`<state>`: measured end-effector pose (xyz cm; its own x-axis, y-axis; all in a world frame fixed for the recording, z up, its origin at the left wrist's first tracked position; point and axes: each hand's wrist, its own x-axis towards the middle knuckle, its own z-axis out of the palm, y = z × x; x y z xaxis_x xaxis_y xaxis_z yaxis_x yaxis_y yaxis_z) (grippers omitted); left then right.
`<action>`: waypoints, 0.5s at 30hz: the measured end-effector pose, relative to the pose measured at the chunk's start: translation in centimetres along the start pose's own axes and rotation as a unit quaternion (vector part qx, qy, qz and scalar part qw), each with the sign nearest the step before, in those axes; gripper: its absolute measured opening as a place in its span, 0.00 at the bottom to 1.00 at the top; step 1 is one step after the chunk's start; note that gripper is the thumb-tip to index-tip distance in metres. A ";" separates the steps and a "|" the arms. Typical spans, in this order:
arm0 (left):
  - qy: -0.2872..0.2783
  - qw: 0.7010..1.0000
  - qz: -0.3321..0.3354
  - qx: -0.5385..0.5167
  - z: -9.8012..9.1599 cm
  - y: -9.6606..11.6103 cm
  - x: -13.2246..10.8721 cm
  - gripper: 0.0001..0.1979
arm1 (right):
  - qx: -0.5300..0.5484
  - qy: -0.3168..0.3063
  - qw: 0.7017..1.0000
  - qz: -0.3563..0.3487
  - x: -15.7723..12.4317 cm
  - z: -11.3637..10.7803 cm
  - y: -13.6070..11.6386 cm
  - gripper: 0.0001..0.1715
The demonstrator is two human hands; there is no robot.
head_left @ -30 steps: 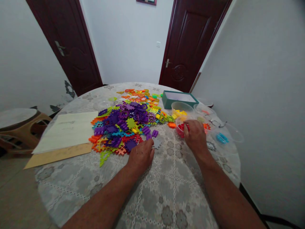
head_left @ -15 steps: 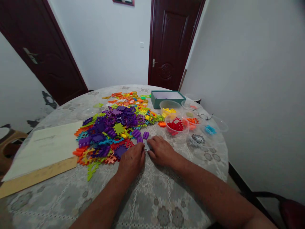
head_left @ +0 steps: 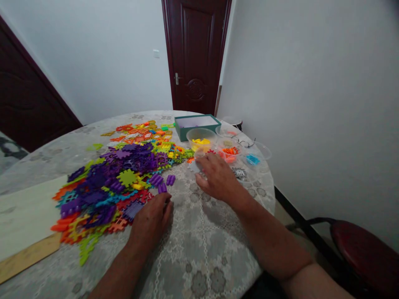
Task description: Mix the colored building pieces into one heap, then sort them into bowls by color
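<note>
A wide heap of plastic interlocking pieces, mostly purple with orange, green and yellow, covers the left and middle of the round lace-covered table. My left hand lies on the cloth at the heap's near edge, fingers loosely flat, next to some small purple pieces. My right hand is raised near the clear bowls and pinches a flat grey piece at its fingertips. A bowl with grey pieces sits just right of that hand.
Clear bowls hold yellow, orange and blue pieces; a teal box stands behind them. A pale board lies at the left. A dark red chair stands at the right, a dark door beyond.
My right hand left the red bowl, met the left hand at the grey piece, and now carries it towards the bowls. The view has swung to the right.
</note>
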<state>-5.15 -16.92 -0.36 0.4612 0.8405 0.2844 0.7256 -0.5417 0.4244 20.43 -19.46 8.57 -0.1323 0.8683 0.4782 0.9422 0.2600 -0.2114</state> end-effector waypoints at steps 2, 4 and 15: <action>-0.001 1.000 -0.003 0.008 0.0 0.1 0.0 0.13 | -0.030 0.044 0.998 0.028 -0.4 -1.8 2.2 0.19; -0.004 1.000 -0.001 0.014 0.0 0.1 0.0 0.12 | -0.067 0.081 0.992 0.063 -1.2 -3.1 4.9 0.20; -0.004 1.000 -0.004 0.015 0.0 0.3 -0.3 0.12 | -0.145 0.059 0.977 0.146 -3.6 -4.0 11.0 0.18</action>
<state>-5.05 -17.29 -0.30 0.4589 0.8449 0.2750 0.7444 -0.5346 0.4002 32.55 -21.40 7.92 0.1754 0.8283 0.5322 0.9843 -0.1369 -0.1114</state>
